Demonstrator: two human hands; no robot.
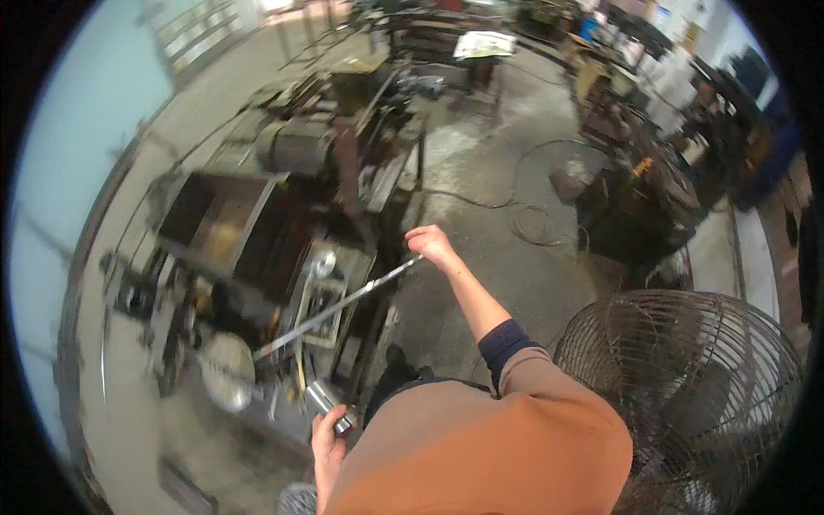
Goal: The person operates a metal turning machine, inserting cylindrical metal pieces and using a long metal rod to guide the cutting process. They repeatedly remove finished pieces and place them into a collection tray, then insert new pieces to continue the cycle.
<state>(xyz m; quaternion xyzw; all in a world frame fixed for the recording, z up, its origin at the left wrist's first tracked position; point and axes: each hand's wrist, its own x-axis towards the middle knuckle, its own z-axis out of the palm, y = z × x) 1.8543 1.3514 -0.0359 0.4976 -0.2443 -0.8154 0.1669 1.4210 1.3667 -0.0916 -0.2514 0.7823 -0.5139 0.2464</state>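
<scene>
My left hand (328, 439), low in the head view and close to my body, is wrapped round a shiny metal cylinder (321, 396). My right hand (432, 245) is raised out in front of me, closed on the end of a long, thin metal bar (350, 300). From that hand the bar slants down to the left, passing over a machine's tray of small parts (322, 313). Its far end lies near a round, pale metal disc (227, 371). Motion blur hides the bar's finer details.
A dark machine with an open box-like bay (219, 221) stands on the left. At my right is a large wire-caged fan (687, 386). A cable (536, 225) loops on the floor ahead, beside more dark machinery (631, 210).
</scene>
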